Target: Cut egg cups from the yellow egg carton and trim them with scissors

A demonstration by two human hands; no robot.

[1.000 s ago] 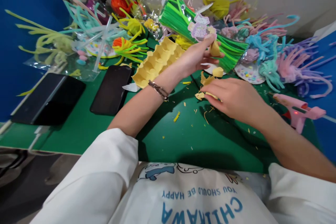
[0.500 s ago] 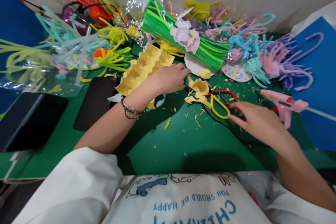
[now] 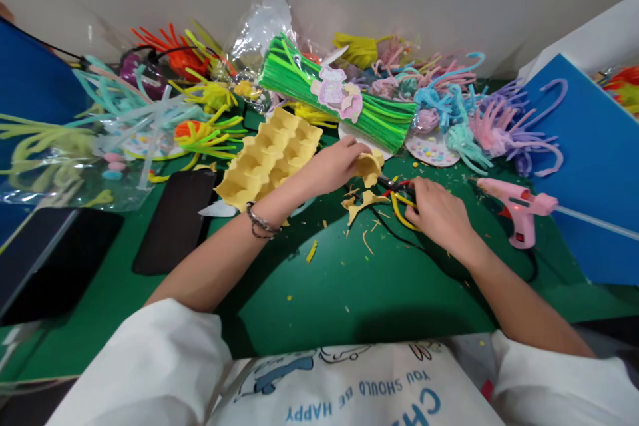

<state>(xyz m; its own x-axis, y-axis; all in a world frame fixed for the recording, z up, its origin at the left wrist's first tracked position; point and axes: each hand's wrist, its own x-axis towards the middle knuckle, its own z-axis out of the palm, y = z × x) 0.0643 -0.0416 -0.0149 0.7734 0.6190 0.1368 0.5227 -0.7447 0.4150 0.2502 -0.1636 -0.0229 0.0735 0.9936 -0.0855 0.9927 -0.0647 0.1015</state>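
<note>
My left hand [image 3: 335, 165] reaches over the table and pinches a torn yellow egg carton cup [image 3: 370, 166] at its rim. Under and beyond that wrist lies the larger egg carton [image 3: 272, 153], its hollows facing up. My right hand [image 3: 442, 216] has its fingers closed around the handles of scissors [image 3: 403, 212], one handle yellow and the other red. The blades point toward the cup and are partly hidden. Between the hands lies a ragged carton scrap [image 3: 364, 203] among small trimmings.
A pink glue gun [image 3: 519, 206] stands at the right, its cord on the green table. Green pipe cleaners [image 3: 339, 93] in a bag and several pipe cleaner bundles line the back. A black phone [image 3: 174, 219] and a dark device [image 3: 54, 259] lie left. Blue panels [image 3: 564, 166] flank the sides.
My left hand has moved right and taken hold of the carton cup, lifting it off the scraps. My right hand has closed on the scissors' handles. The view has shifted slightly.
</note>
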